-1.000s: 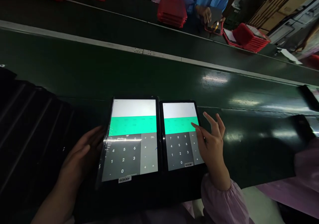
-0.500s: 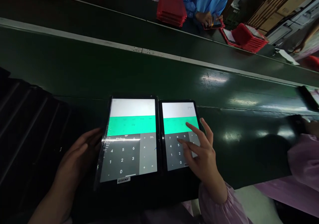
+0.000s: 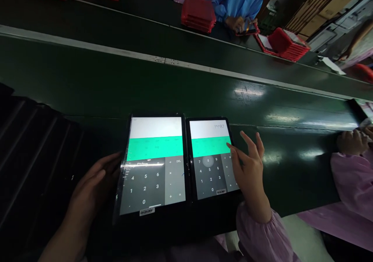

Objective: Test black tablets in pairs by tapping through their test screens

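Two tablets with lit calculator screens lie side by side in front of me. The larger left tablet (image 3: pixel 151 176) has a glossy film on it and a barcode sticker at its lower edge. The right tablet (image 3: pixel 208 172) shows digits in its display strip, and a pale circle surrounds its 8 key. My left hand (image 3: pixel 90 188) rests by the left tablet's left edge, fingers loosely stretched, thumb off the screen; its fingertips are in shadow. My right hand (image 3: pixel 249 168) hovers at the right tablet's right side, fingers spread, index fingertip over the green band.
Dark ridged items (image 3: pixel 32 137) stand close on my left. Across the green bench (image 3: pixel 145 83), a person in blue (image 3: pixel 237 1) handles a device beside stacked red cases (image 3: pixel 198 13) and more red cases (image 3: pixel 288 44). Another person's pink sleeve (image 3: pixel 349 180) is at right.
My right hand has moved right from the number keys toward the tablet's right edge. New digits have appeared on the right tablet's display. My left hand stays by the left tablet.
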Available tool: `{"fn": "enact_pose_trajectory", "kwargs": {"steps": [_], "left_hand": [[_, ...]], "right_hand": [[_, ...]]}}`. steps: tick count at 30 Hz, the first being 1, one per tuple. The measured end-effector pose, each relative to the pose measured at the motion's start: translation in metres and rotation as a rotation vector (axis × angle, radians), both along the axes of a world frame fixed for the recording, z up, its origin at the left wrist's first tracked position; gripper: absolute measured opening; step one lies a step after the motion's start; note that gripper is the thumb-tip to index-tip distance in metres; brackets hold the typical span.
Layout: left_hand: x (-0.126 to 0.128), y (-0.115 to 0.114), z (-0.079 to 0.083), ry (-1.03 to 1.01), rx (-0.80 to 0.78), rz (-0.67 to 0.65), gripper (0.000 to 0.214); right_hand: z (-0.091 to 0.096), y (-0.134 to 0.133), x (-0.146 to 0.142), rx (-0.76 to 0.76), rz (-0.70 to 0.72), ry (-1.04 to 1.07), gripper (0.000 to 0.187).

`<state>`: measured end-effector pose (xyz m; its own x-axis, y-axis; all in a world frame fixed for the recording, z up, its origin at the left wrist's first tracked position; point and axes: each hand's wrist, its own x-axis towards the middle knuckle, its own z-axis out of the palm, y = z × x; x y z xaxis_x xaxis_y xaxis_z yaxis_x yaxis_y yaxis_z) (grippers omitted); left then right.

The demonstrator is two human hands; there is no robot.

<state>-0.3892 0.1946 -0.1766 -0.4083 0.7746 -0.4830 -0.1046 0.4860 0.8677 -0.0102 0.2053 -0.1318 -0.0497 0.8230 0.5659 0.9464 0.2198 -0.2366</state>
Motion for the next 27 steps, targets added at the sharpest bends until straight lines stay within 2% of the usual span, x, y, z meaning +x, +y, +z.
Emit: {"fn": "enact_pose_trajectory", "kwargs": {"steps": [3,7,12,17,20,22,25,27], "left_hand": [[0.0,-0.004,0.001,0.112,-0.041,-0.042,0.056],[0.004,0.0,0.006,0.089,0.029,-0.047,0.051],[0.024,0.036,0.019,-0.078,0.014,0.019,0.052],[0.044,0.063,0.03,-0.085,0.075,0.032,0.042],[0.045,0.066,0.031,-0.037,0.098,-0.015,0.037],[0.042,0.064,0.027,-0.011,0.098,-0.036,0.038],[0.035,0.057,0.02,0.01,0.102,-0.132,0.055],[0.031,0.051,0.017,-0.012,0.115,-0.218,0.069]], "right_hand": [[-0.004,0.003,0.002,-0.025,0.008,0.007,0.043],[-0.006,0.002,-0.005,-0.031,0.092,0.02,0.04],[-0.008,0.005,0.0,0.02,-0.023,0.04,0.046],[-0.007,0.008,-0.005,-0.011,0.026,0.031,0.042],[0.003,0.003,-0.028,0.011,0.05,0.05,0.038],[0.012,-0.003,-0.053,0.003,0.12,0.082,0.035],[0.021,-0.009,-0.095,-0.107,0.27,0.115,0.034],[0.022,-0.008,-0.117,-0.157,0.302,0.105,0.034]]}}
